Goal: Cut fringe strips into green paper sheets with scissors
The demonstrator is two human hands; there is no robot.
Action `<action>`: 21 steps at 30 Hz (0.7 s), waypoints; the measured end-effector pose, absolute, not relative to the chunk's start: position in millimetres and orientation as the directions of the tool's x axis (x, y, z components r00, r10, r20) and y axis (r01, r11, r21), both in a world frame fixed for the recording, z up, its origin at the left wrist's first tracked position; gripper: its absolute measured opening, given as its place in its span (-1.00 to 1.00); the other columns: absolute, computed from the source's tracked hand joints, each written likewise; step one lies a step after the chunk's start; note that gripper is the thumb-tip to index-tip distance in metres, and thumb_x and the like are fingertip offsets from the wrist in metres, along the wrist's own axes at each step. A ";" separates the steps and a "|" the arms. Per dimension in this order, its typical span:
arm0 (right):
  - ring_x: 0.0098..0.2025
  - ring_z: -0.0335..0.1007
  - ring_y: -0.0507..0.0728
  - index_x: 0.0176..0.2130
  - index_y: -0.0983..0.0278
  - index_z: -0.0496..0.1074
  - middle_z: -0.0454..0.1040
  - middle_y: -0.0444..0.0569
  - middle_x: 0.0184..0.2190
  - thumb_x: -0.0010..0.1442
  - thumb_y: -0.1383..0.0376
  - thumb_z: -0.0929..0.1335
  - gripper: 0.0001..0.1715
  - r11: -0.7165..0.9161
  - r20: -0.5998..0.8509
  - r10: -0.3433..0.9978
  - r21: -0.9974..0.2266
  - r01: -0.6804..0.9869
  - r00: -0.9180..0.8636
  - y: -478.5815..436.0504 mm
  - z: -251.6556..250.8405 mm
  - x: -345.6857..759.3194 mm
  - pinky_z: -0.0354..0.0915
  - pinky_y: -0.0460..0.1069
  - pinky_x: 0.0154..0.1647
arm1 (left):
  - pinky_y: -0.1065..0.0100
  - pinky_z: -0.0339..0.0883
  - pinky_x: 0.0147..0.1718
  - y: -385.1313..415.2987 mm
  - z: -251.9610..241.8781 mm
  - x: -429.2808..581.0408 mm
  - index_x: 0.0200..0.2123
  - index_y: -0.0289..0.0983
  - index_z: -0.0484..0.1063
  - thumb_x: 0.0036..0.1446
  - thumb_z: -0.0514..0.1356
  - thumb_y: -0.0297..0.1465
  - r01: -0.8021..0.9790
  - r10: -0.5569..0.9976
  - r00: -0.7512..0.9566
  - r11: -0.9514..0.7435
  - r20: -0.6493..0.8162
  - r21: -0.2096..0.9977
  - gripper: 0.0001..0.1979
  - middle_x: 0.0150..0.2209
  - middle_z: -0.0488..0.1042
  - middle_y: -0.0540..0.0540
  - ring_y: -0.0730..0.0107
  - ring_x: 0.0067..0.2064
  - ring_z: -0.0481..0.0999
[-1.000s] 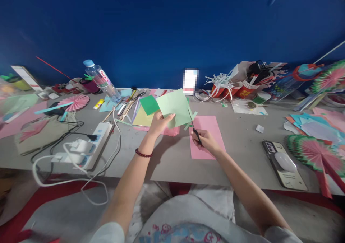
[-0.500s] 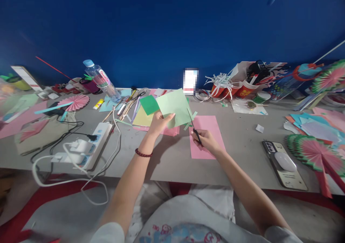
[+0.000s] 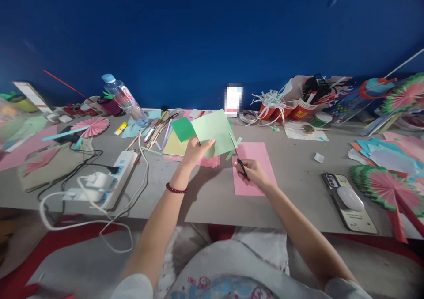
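Observation:
My left hand (image 3: 196, 151) pinches a light green sheet of paper (image 3: 212, 129) by its lower left part, thumb on top, and holds it tilted above the table. In my right hand (image 3: 251, 171) is a pair of scissors (image 3: 243, 167) with black handles. Their blades point up and left along the sheet's right edge, where a narrow strip runs beside them. Beneath the right hand lies a pink sheet of paper (image 3: 255, 157). A dark green square of paper (image 3: 183, 129) and a yellowish sheet (image 3: 175, 146) lie just left of the held sheet.
On the left are a white power strip (image 3: 117, 179) with cables and a leaning plastic bottle (image 3: 126, 100). To the right lie a phone (image 3: 334, 202) with a white mouse (image 3: 350, 198) on it and a folded paper fan (image 3: 387, 186). Red paper cups (image 3: 300, 112) stand behind.
Hands, green sheet and scissors stay in nearly the same place. The scissor blades look slightly shifted at the sheet's right edge.

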State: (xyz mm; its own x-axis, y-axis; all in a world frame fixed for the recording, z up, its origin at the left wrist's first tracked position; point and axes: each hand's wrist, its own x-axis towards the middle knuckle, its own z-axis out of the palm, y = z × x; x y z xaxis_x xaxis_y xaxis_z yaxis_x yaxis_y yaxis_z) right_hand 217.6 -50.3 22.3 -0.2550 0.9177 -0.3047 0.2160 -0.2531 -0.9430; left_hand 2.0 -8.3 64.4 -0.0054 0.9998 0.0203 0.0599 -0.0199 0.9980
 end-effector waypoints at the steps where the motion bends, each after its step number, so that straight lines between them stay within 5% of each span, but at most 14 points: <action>1: -0.76 0.06 -0.09 -0.57 0.27 0.25 0.27 -0.18 -0.70 0.06 -0.08 0.38 -0.47 -0.252 -0.305 0.918 -0.942 0.220 -0.253 -50.2 22.3 217.6 -0.09 -0.14 -0.79 | 0.45 0.25 -0.51 -8.5 64.7 2.1 -0.37 -0.35 0.54 -0.07 0.32 -0.20 0.057 1.000 -0.005 -0.022 0.022 0.998 -0.70 -0.46 0.55 -0.11 0.36 -0.42 0.48; 21: -0.79 0.08 -0.08 -0.59 0.28 0.29 0.31 -0.15 -0.72 0.06 -0.07 0.38 -0.48 -0.248 -0.298 0.922 -0.944 0.217 -0.245 -49.1 16.4 219.0 -0.08 -0.13 -0.82 | 0.43 0.30 -0.47 -5.3 58.3 0.3 -0.27 -0.35 0.55 -0.07 0.33 -0.20 0.055 1.000 -0.010 -0.016 0.016 0.998 -0.64 -0.34 0.59 -0.15 0.28 -0.34 0.53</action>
State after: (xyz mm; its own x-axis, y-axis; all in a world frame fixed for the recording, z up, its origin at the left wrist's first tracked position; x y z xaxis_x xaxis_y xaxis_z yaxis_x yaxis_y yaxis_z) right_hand 219.0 -49.1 16.4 -0.2452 0.9224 -0.2984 0.2174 -0.2476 -0.9441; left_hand 0.3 -5.3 58.3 -0.0099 0.9998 0.0162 0.0548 -0.0156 0.9984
